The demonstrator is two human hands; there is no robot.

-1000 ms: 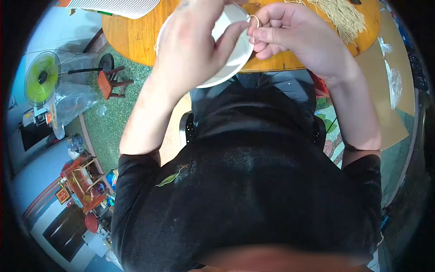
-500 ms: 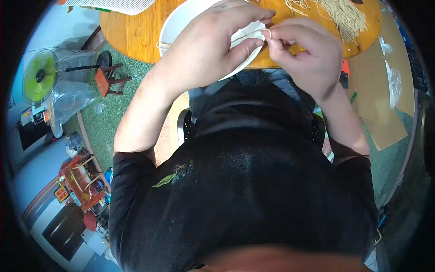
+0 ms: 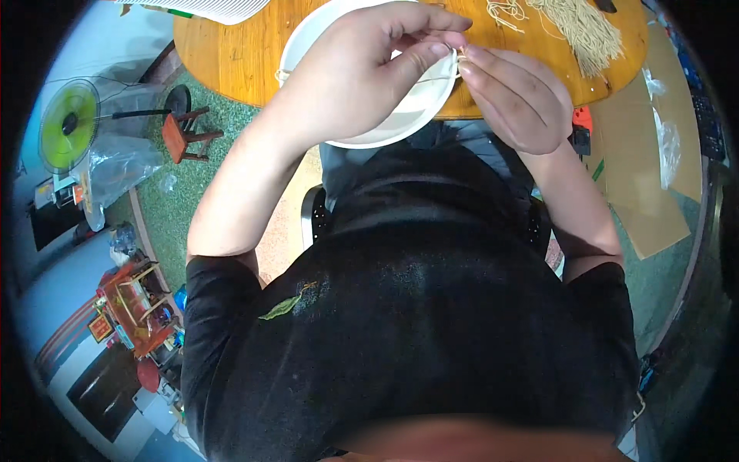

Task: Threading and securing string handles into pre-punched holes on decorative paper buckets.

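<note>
Over a white bowl (image 3: 412, 115), my left hand (image 3: 362, 77) is closed, its thumb and fingers pinching a cream string (image 3: 460, 58). My right hand (image 3: 523, 96) meets it at the bowl's right side, fingertips pressed together on the same string. A thin stretch of the string runs below my left thumb, across the bowl's inside. At the bowl's left rim a small loop of cream string (image 3: 282, 75) shows. My left hand hides much of the bowl, and the fingertips cover any knot between them.
On the wooden table (image 3: 231, 61) lie a bundle of cream strings (image 3: 589, 38) and loose strands (image 3: 506, 13), at the far right. A white ridged sheet (image 3: 223, 6) overlaps the far left edge. Cardboard (image 3: 635, 154) lies right of the table; a stool (image 3: 185, 138) and green fan (image 3: 69, 123) stand left.
My right hand has turned, its fingers now straighter and up against the left fingertips. The string stretched between the hands has slackened and hangs lower. The bowl appears slightly further right.
</note>
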